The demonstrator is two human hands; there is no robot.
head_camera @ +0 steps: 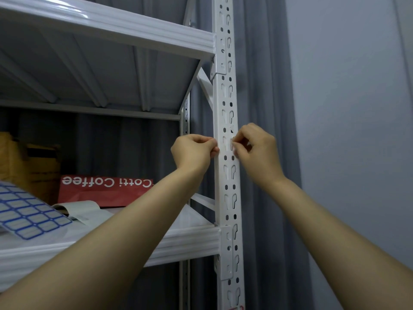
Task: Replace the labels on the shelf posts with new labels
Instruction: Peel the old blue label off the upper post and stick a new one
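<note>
Label (228, 143), faint against the upright shelf post (230, 180), lies crosswise between both hands, left hand (194, 153) pinching its left end, right hand (254, 151) its right.

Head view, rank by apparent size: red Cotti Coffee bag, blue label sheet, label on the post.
1-2. red Cotti Coffee bag and blue label sheet: look alike; the sheet is nearer and cropped by the frame, so unranked.
3. label on the post: far smallest, partly covered.
</note>
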